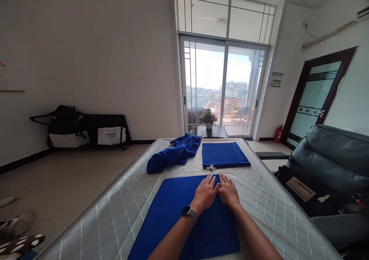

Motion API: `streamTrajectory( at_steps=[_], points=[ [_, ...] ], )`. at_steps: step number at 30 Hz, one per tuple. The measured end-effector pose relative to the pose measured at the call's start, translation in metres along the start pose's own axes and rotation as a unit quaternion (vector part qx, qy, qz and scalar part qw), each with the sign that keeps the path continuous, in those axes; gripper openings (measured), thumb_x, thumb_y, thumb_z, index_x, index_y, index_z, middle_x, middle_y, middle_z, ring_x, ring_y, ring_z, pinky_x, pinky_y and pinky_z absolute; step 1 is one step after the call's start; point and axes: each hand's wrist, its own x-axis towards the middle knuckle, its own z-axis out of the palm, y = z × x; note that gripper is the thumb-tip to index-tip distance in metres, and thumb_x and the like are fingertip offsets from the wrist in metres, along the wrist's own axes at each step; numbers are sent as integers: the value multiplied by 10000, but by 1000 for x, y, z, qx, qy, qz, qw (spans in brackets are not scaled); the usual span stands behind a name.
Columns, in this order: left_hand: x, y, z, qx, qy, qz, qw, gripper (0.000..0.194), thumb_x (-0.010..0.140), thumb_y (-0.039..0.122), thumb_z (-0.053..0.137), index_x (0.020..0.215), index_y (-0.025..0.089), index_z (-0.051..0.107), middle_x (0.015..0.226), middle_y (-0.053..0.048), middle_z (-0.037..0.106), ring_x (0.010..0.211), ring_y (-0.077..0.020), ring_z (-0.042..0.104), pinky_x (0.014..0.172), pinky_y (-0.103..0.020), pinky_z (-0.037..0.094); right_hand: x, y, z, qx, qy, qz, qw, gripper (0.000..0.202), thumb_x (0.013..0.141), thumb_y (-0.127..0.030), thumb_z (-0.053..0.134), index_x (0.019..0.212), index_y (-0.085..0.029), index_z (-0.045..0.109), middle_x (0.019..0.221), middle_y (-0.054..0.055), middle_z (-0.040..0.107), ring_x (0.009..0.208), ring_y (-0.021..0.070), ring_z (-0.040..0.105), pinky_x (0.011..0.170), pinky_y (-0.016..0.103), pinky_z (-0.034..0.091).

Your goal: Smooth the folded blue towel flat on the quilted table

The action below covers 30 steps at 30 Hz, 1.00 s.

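Observation:
A blue cloth (178,202) lies flat on the silvery quilted surface (259,187). My left hand (205,192) rests on it near its far edge, palm down, fingers stretched forward. Beside it, my right hand (227,189) lies flat at the cloth's far right corner, and the two thumbs meet or nearly meet. Neither hand holds anything. Beyond them is a neatly folded blue cloth (225,154) with a white tag at its near edge. To its left sits a crumpled blue cloth (175,152).
A dark armchair (340,156) stands at the right, with a brown card (300,189) on it. Past the far edge, a small table (217,132) bears a potted plant (208,118). Bags (67,125) lie along the left wall. Someone's patterned sleeve or clothing shows at the lower left.

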Motion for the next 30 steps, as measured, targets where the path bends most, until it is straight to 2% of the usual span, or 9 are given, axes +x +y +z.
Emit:
streamTrajectory(
  at_steps=[3,6,11,16,23,26,30],
  points=[
    [10,29,14,-25,7,32,999,591,1020,500,236,1483,174,403,1491,-163,485,1400,-262,412,1128,-469,338,-2,3,-1,-12,-8,-16,1000,609,956,-276,280,1556,-193,218,1624,13,149,1487,174,152,1193,330,85],
    [9,25,16,-33,3,20,999,618,1018,516,196,1486,170,404,1481,-160,498,1400,-268,413,1139,-485,321,-1,3,0,-18,-7,-16,1000,600,967,-293,261,1555,-182,223,1622,19,162,1486,175,157,1193,329,88],
    [-3,-19,5,-19,-21,-31,999,698,997,582,159,1491,149,397,1541,-127,419,1453,-265,314,1182,-465,254,3,-2,0,-11,1,2,1000,614,988,-397,198,1556,-166,220,1616,24,193,1484,182,170,1194,349,91],
    [-21,-70,-11,14,-40,-79,996,730,984,611,181,1506,135,364,1563,-125,378,1469,-270,276,1195,-473,221,3,-3,-2,-1,1,11,1000,619,982,-411,195,1552,-173,240,1609,12,222,1481,171,178,1192,348,89],
    [-55,-145,-28,58,-56,-114,990,591,998,523,247,1483,233,420,1557,-77,404,1467,-280,279,1185,-499,219,2,-3,-1,3,7,10,1000,616,982,-414,204,1551,-181,247,1608,4,229,1477,169,192,1191,340,83],
    [-65,-161,-35,73,-54,-118,989,563,997,486,265,1469,235,441,1551,-76,417,1461,-289,290,1180,-509,216,2,-3,-1,2,6,11,1000,615,984,-414,207,1552,-181,242,1609,10,230,1479,172,184,1190,343,87],
    [-69,-166,-40,84,-49,-124,988,591,994,496,262,1477,197,425,1544,-108,422,1444,-288,328,1173,-498,237,2,-4,-2,0,3,13,1000,614,984,-416,210,1550,-182,249,1607,14,234,1478,170,189,1188,340,87]
  ],
)
